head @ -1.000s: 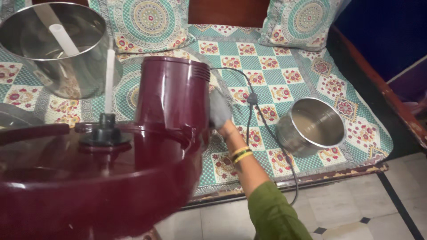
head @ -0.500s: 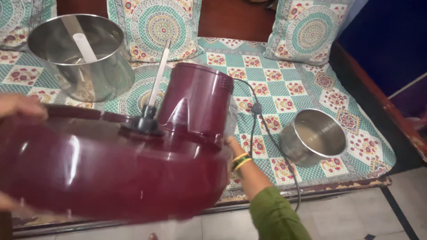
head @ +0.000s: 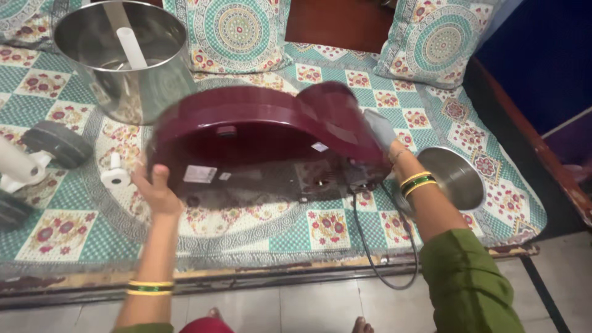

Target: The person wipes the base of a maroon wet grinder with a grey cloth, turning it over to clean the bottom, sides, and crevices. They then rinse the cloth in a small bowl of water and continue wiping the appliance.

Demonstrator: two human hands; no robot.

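- Covering the seat, a patterned bedspread.
- Tipped on its side above it, the maroon grinder base, underside showing.
- Left hand grasps its left rim.
- Right hand, holding a grey cloth, presses its right end.

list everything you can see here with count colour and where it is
grinder base: 1, maroon, tipped on its side over the middle of the bedspread, underside facing the camera
power cord: 1, black, hangs from the base over the bed edge
large steel drum: 1, silver, upper left, white post inside
small steel pot: 1, silver, right side of the bedspread
roller stones: dark grey with white parts, far left, count unclear
white knob: 1, left of the base
cushions: 3 in view, teal patterned, along the back
bedspread: 1, teal and cream floral
floor tiles: pale, bottom
left hand: holds the base's left rim
right hand: fingers on the base's right end, holding a grey cloth
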